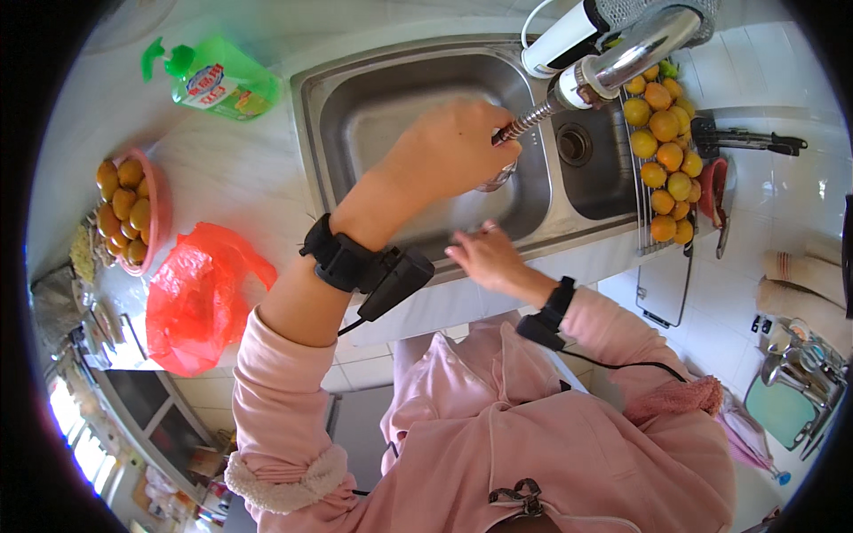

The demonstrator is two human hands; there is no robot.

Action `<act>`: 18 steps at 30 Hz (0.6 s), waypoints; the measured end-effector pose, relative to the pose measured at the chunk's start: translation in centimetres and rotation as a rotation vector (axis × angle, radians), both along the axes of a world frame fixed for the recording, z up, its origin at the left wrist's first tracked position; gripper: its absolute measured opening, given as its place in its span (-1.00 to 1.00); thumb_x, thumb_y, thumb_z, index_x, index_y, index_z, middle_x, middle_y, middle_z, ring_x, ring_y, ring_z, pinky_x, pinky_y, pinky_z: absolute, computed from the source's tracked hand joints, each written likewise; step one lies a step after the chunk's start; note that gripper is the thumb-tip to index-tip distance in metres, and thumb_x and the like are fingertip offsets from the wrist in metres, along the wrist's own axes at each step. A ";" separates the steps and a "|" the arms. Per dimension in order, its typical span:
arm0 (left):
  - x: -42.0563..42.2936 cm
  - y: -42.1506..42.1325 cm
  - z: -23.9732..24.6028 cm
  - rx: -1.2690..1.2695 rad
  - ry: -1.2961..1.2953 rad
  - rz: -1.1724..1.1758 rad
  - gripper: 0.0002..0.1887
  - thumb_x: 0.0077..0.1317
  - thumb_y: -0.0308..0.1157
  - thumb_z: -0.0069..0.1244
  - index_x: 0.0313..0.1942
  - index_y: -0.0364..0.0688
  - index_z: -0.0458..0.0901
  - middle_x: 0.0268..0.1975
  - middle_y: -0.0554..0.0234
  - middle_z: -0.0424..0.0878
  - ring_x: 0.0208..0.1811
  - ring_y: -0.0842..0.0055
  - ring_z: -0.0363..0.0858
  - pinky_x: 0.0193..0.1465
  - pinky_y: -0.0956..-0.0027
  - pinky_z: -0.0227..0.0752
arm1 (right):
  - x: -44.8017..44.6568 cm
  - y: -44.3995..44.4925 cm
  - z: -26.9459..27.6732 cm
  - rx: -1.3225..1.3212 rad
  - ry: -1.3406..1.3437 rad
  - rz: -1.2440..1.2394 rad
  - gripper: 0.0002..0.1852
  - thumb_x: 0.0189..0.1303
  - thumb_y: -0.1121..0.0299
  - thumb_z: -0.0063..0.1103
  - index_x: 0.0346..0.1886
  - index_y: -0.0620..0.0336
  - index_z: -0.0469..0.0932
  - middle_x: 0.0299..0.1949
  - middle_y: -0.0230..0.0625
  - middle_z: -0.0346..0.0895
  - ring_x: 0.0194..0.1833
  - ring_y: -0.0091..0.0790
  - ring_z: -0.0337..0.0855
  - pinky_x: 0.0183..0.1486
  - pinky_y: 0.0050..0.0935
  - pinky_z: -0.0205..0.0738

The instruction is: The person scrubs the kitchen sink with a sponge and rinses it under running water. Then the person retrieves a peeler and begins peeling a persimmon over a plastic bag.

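My left hand (453,150) grips the end of the faucet's corrugated metal hose (536,120) above the large basin of a stainless steel sink (373,100). Under its fingers shows a shiny, clear piece (498,180), probably the spray head; most of it is hidden by the hand. Nearer my body, my right hand (492,258) is over the basin's front edge, slightly blurred. Its fingers are apart, with a ring on one, and I see nothing in it. Both wrists wear black strapped devices.
Left of the sink are a green pump bottle (226,83), a red plastic bag (200,300) and a pink basket (156,206) of fruit. A chrome faucet pipe (643,50) overhangs the small drain basin (593,180). Orange-yellow fruits (664,125) fill a wire rack at right.
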State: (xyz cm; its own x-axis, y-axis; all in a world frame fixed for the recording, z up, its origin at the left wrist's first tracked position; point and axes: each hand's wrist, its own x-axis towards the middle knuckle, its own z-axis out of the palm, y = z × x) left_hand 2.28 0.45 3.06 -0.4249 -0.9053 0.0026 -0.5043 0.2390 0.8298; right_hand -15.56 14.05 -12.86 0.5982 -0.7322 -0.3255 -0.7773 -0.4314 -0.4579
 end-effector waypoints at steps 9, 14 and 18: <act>-0.4 -0.5 -0.4 0.098 -0.028 -0.013 -0.67 0.26 -0.15 0.10 -0.29 -0.29 0.68 -0.53 0.09 0.59 -0.51 0.39 0.53 -0.35 0.29 0.42 | -8.6 -6.1 1.7 0.525 -0.280 -0.132 -0.59 0.06 0.64 0.12 -0.02 0.08 0.73 -0.25 -0.10 0.74 -0.37 -0.27 0.72 -0.23 -0.34 0.55; -0.2 -0.4 -0.5 0.166 0.050 -0.041 -0.70 0.28 -0.21 0.11 -0.20 -0.29 0.71 -0.51 0.11 0.63 -0.48 0.49 0.55 -0.32 0.39 0.44 | -8.9 -5.3 2.0 0.358 -0.437 0.063 -0.69 0.01 0.67 0.14 -0.21 0.15 0.77 -0.16 -0.17 0.74 -0.08 -0.16 0.71 0.03 -0.25 0.60; 0.7 -1.4 0.6 0.136 -0.041 -0.101 -0.70 0.28 -0.20 0.12 -0.17 -0.28 0.71 -0.48 0.11 0.63 -0.47 0.47 0.53 -0.32 0.38 0.42 | 1.1 -0.5 0.3 0.339 -0.598 0.062 -0.74 0.10 0.59 0.17 -0.18 0.14 0.77 -0.04 -0.21 0.72 0.09 -0.10 0.62 0.18 -0.20 0.51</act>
State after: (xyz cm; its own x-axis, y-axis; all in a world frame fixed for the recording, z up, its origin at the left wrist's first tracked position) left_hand 2.98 -0.91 3.64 -0.5112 -0.8485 -0.1367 -0.5176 0.1770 0.8371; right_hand -14.49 13.55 -12.60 0.7839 -0.6068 -0.1315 -0.3276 -0.2244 -0.9178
